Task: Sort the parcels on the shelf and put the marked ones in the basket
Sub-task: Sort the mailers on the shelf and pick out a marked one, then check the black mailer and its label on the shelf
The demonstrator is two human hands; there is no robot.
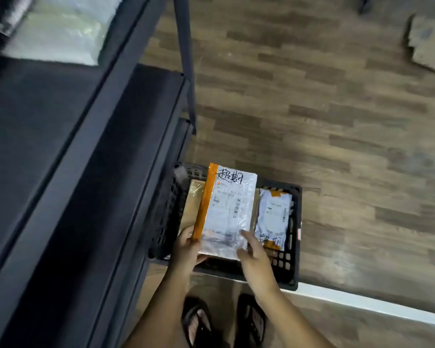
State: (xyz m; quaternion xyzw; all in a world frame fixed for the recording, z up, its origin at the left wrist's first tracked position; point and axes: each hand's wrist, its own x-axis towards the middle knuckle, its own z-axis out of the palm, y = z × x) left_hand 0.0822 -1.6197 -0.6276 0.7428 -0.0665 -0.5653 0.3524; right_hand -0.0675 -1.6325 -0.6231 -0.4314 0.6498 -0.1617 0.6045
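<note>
A flat parcel (227,209) in clear plastic with an orange tape edge and black handwritten characters hangs over the black perforated basket (293,249) on the floor. My left hand (187,248) grips its near left corner, thumb on top. My right hand (253,249) touches its near right edge with relaxed fingers. Inside the basket lie a smaller white marked parcel (273,217) at the right and a brown cardboard parcel (190,204) at the left, partly hidden by the held one.
A dark metal shelf unit (68,159) fills the left, with a plastic-wrapped parcel (58,28) on an upper level. Its upright post (185,59) stands just behind the basket. Wood-pattern floor lies to the right, with torn cardboard (427,41) far right. My sandalled feet (224,320) are below.
</note>
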